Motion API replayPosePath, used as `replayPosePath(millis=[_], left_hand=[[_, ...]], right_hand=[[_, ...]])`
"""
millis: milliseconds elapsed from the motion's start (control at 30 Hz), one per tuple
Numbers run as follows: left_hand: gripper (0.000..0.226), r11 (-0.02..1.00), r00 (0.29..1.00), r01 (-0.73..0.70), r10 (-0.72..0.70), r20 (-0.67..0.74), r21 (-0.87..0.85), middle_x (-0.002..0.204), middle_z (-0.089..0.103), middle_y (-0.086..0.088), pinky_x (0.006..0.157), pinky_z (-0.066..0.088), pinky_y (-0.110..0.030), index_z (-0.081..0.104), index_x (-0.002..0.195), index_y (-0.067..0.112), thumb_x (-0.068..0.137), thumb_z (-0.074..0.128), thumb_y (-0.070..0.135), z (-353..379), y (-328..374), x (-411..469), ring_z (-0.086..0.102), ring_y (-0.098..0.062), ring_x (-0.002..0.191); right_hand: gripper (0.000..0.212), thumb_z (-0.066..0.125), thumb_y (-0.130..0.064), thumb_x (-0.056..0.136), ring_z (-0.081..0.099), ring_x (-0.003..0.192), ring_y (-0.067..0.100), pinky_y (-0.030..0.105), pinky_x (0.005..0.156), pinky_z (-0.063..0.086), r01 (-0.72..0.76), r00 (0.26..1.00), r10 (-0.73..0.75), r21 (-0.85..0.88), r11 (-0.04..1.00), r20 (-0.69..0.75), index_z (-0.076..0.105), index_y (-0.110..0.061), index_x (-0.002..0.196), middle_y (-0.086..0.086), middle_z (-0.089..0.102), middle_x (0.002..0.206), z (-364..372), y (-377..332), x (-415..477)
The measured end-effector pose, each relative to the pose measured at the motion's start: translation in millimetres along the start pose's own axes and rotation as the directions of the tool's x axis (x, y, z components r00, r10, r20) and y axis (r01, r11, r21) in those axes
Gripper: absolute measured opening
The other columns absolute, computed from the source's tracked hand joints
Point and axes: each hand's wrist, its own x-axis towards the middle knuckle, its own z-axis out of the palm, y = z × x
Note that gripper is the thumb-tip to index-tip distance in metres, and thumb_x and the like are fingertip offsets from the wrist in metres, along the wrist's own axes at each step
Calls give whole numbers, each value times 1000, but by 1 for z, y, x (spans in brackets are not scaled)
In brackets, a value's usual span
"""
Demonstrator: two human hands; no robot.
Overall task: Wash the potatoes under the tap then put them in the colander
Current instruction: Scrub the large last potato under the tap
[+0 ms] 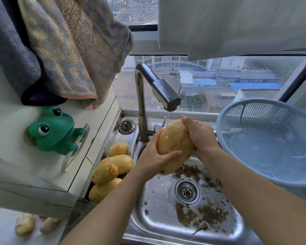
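Observation:
A large yellow potato [173, 144] is held over the steel sink [159, 200], right under the tap [164, 93], whose thin stream of water falls on its top. My left hand [154, 156] grips its lower left side, thumb across the front. My right hand [200, 135] grips its upper right end. Several more potatoes [111, 167] lie piled on the left ledge of the sink. The light blue colander [272, 138] stands to the right of the sink and holds nothing.
Brown dirt lies scattered round the sink drain [187, 191]. A green frog figure [55, 131] hangs on the white tiled wall at left, under hanging towels [65, 50]. A sink strainer plug [126, 126] sits behind the tap. A window is beyond.

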Motion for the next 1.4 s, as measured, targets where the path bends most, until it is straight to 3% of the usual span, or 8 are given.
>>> replayPosePath(millis=[133,233,467,733,933,1167,1267,1400], left_hand=[[79,988,992,24,-42,-122,-151,129,56,0,89,56,-38,41,142,35,72,56,69,2,6,4,61,-17,108],[65,958,983,71,-114,-141,-278,123,64,-2,94,53,-45,52,132,32,81,47,72,1,6,9,63,-19,109],[42,862,940,255,-326,-96,-439,103,68,-8,82,55,-37,61,99,28,103,24,47,20,3,5,64,-21,99],[79,966,978,90,-132,-164,-243,102,73,-3,83,58,-39,65,111,23,74,39,87,14,-1,7,70,-19,95],[80,989,948,12,-58,-312,-146,100,67,5,69,49,-10,55,119,17,68,48,78,19,-8,-12,63,-1,88],[78,906,962,110,-201,-187,-408,108,73,-4,94,52,-49,67,114,26,71,42,87,11,-8,-9,69,-22,103],[67,785,945,242,-324,-45,-570,100,74,-12,86,55,-45,70,105,22,85,33,74,5,-5,-8,71,-26,94],[72,692,904,419,-380,196,-589,74,71,-8,65,53,-32,74,81,16,92,27,68,2,-5,-11,69,-19,66]], right_hand=[[34,74,-49,76,66,99,29,52,84,56,24,995,-23,0,1000,98,68,-22,96,8,70,103,-2,-4,-1],[81,82,-57,53,63,108,32,55,81,57,10,980,-15,27,1000,198,60,-23,123,7,65,118,-5,3,-2],[113,90,-39,58,49,123,19,40,105,44,317,946,-298,-178,931,127,20,-37,147,-2,44,134,-3,36,-10],[53,85,-38,65,60,94,12,25,78,52,412,911,-408,-146,899,55,52,-28,106,-4,59,102,10,30,-15],[19,61,-45,89,63,95,22,48,90,53,232,971,-227,-76,970,73,59,-27,94,3,64,100,17,21,-5],[30,47,-37,99,62,108,16,41,100,49,183,939,-146,-94,979,310,64,-25,120,0,67,115,8,21,-8],[47,70,-42,83,61,103,2,22,89,52,444,837,-288,-271,854,465,59,-31,127,-12,64,114,4,15,-9],[46,75,-44,74,66,101,18,31,83,58,301,797,-128,-204,932,590,67,-28,117,0,67,112,2,-3,-1]])
